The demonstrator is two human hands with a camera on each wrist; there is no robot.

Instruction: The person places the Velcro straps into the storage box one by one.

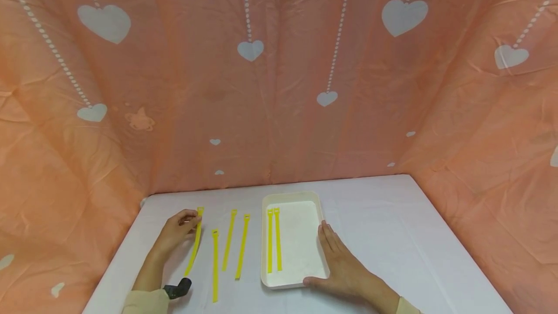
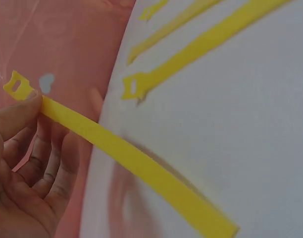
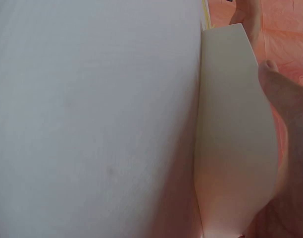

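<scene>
My left hand (image 1: 173, 232) pinches a yellow hook-and-loop cable tie (image 2: 126, 153) between thumb and fingers, just below its slotted head. The strap slants down from the hand, its tail low over the white table. To its right lie three more yellow cable ties (image 1: 215, 265), roughly side by side. A white tray (image 1: 302, 251) stands right of these, with two yellow cable ties (image 1: 278, 241) lengthwise along its left side. My right hand (image 1: 344, 265) rests against the tray's right side, fingers straight along the wall and thumb at the near right corner.
White cloth covers the table (image 1: 383, 227). An orange-pink curtain (image 1: 279, 110) with white hearts rises behind it and along both sides. A black wrist camera (image 1: 178, 288) sits on the left wrist, close to the held strap's tail.
</scene>
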